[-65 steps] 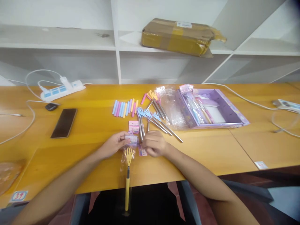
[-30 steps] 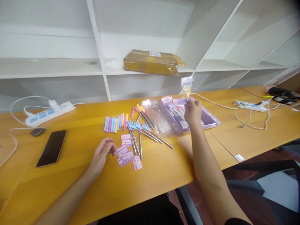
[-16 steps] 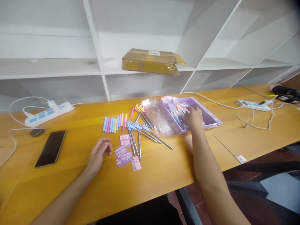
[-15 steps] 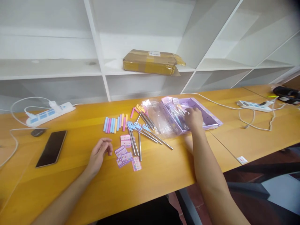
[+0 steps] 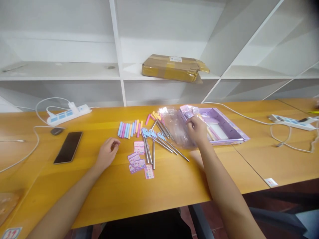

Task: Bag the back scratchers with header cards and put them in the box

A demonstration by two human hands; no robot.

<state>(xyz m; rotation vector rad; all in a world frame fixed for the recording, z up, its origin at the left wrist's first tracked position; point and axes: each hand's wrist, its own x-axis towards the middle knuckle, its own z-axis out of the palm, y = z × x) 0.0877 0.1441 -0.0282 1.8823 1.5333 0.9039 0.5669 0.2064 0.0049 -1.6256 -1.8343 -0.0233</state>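
Observation:
My right hand [image 5: 196,130] is closed at the left side of a purple box [image 5: 238,138], over crumpled clear plastic wrapping [image 5: 171,121]. Its curled fingers hide whatever they hold. Yellow and pink sticks [image 5: 213,133] lie inside the box. My left hand [image 5: 107,153] rests on the table, loosely curled with nothing visible in it. Beyond it is a row of pastel tubes [image 5: 129,130]. To its right lie pink and purple cards [image 5: 137,165], silver metal rods with blue hand-shaped ends [image 5: 149,133] and others with yellow and pink ends [image 5: 156,115].
A phone [image 5: 68,147] lies to the left, by a small dark plug [image 5: 57,131] and a white power strip [image 5: 69,115]. Another power strip [image 5: 292,122] with cables is on the right. A taped cardboard box [image 5: 171,69] sits on the white shelf behind the table.
My right hand has moved left from inside the box to its left side, uncovering sticks in the box. My left hand is still by the tubes. The view has shifted left.

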